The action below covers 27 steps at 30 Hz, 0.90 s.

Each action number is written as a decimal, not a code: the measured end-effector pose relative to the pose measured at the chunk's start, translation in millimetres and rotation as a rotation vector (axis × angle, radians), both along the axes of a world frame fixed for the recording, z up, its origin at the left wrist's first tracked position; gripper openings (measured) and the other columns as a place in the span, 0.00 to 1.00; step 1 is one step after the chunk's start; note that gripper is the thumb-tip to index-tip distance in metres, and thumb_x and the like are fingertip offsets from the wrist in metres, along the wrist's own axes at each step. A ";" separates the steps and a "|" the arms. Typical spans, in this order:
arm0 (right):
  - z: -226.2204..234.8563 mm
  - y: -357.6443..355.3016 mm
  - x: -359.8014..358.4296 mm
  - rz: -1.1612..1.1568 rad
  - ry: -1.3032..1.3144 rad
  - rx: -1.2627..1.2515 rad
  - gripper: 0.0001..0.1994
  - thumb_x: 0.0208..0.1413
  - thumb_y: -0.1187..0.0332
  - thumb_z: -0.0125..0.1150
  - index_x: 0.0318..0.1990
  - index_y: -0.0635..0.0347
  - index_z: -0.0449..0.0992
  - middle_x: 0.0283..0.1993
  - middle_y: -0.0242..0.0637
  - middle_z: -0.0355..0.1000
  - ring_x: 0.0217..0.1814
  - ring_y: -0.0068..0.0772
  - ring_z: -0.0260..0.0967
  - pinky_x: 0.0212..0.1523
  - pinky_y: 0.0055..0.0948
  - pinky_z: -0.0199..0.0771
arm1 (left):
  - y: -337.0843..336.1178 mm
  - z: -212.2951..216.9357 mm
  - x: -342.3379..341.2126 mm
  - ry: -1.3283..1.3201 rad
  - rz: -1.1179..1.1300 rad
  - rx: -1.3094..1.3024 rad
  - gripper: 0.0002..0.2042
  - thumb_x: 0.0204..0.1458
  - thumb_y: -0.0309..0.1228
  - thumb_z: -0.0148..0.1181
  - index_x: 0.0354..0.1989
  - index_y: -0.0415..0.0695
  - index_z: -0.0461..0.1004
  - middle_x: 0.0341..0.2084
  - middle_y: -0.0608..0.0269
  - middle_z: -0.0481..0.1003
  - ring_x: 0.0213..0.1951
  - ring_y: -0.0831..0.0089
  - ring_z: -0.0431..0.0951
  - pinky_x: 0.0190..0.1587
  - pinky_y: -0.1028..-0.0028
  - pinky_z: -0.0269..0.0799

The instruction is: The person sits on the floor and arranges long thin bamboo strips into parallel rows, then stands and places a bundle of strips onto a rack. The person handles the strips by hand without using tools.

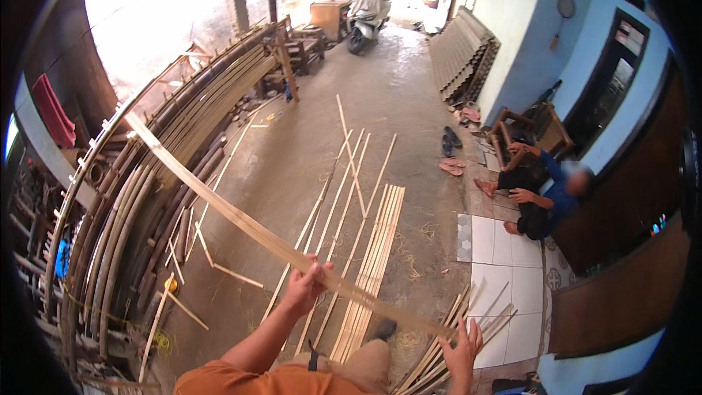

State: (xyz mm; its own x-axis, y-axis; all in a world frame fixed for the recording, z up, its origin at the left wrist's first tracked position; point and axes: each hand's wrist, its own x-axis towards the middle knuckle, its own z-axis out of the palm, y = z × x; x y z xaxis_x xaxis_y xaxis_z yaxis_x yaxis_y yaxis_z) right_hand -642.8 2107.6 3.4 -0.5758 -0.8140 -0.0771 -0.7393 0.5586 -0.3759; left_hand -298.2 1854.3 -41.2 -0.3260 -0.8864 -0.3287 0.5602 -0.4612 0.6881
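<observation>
A long, pale bamboo slat (pixel 248 228) slants across the view from the upper left down to the lower right. My left hand (pixel 305 287) is closed around it, towards its near end. By that near end is my right hand (pixel 462 349), its fingers stretched up and apart; whether it touches the slat I cannot tell. Beneath the held slat, a row of bamboo slats (pixel 380 241) lies side by side on the floor in front of my legs. Several thinner strips (pixel 344 197) lie loosely to the left of that row.
More strips (pixel 431 362) lie piled at the lower right, beside white floor tiles (pixel 504 278). Bamboo poles (pixel 146 197) are stacked along the left. Another person (pixel 548 190) sits by the blue wall on the right. A motorbike (pixel 365 18) and corrugated sheets (pixel 464 55) stand farther back.
</observation>
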 end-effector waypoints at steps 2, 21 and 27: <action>3.2 -50.8 -9.7 0.005 -0.014 -0.223 0.34 0.51 0.63 0.72 0.67 0.59 0.68 0.71 0.54 0.61 0.76 0.56 0.51 0.74 0.54 0.48 | -34.6 -16.8 -13.2 -0.004 0.157 -0.018 0.18 0.68 0.33 0.54 0.62 0.51 0.58 0.54 0.50 0.76 0.53 0.59 0.79 0.53 0.55 0.79; 31.1 -479.7 -117.1 0.592 -0.478 -0.378 0.18 0.60 0.69 0.65 0.57 0.63 0.76 0.49 0.47 0.78 0.49 0.42 0.77 0.53 0.38 0.76 | -226.1 36.4 -49.7 0.029 1.247 -0.053 0.14 0.69 0.28 0.48 0.60 0.48 0.58 0.55 0.41 0.73 0.56 0.50 0.76 0.59 0.50 0.78; 0.9 -588.4 -12.5 0.957 -0.625 -0.264 0.17 0.59 0.66 0.66 0.55 0.61 0.79 0.46 0.46 0.79 0.47 0.40 0.78 0.50 0.35 0.77 | -340.7 -46.9 3.0 0.082 1.403 -0.027 0.17 0.69 0.28 0.49 0.63 0.49 0.56 0.58 0.41 0.71 0.59 0.50 0.74 0.63 0.47 0.73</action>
